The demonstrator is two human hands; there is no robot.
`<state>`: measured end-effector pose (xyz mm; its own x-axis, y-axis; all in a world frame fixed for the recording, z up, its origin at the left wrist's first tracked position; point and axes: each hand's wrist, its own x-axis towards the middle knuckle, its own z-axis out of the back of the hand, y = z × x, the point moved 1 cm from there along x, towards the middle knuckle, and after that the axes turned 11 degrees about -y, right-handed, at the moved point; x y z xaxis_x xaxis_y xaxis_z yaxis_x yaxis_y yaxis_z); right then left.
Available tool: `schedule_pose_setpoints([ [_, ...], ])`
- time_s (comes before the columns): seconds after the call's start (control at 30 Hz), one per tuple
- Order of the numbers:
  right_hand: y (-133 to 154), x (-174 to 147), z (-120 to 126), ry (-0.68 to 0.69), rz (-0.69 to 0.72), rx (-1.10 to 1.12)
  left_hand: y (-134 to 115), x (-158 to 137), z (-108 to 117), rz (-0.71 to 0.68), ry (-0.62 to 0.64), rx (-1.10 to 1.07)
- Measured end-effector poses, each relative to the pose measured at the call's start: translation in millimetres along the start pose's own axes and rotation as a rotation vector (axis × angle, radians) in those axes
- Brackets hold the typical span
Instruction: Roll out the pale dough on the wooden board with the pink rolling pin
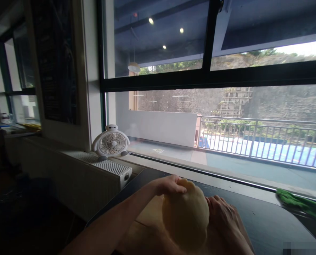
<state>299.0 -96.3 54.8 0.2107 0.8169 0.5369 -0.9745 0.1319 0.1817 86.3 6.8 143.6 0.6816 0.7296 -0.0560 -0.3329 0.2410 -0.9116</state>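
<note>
A round, flat sheet of pale dough [186, 216] with a wavy edge is held up in front of me, tilted so its broad face shows. My left hand [171, 185] grips its upper left edge, the thumb on the near face and the fingers mostly behind. At the right edge, my right hand [223, 210] has its fingers bent and closed against the dough, the back of the hand showing. Below and behind the dough lies a light wooden-looking surface [150, 214], partly covered by my left forearm.
The dark tabletop [253, 209] reaches to the window sill [227, 180]. A green cloth [301, 205] lies at the right. Left of the table, a white fan [112, 143] stands on a radiator [115, 166]. A large window with dark frames [158, 80] rises behind the table.
</note>
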Motion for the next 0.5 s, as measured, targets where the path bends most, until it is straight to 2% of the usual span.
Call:
schedule_pose_setpoints([
  [0.1, -1, 0, 1, -0.011, 0.015, 0.013, -25, -9, 8, -0.005, -0.13, -0.111],
  [0.2, 0, -2, 4, -0.019, -0.008, 0.031, -25, -14, 1, 0.036, -0.196, -0.236],
  [0.27, 0, -3, 5, -0.016, -0.043, 0.043, -9, -17, -8, 0.098, -0.229, -0.391],
  [0.37, -1, -3, 2, -0.022, -0.047, 0.034, 32, -20, -17, 0.199, -0.309, -0.577],
  [0.43, -5, -2, -4, -0.022, -0.012, 0.022, 59, -22, -18, 0.242, -0.339, -0.524],
  [0.5, -10, -1, -11, -0.022, 0.016, 0.021, 78, -24, -16, 0.237, -0.312, -0.313],
])
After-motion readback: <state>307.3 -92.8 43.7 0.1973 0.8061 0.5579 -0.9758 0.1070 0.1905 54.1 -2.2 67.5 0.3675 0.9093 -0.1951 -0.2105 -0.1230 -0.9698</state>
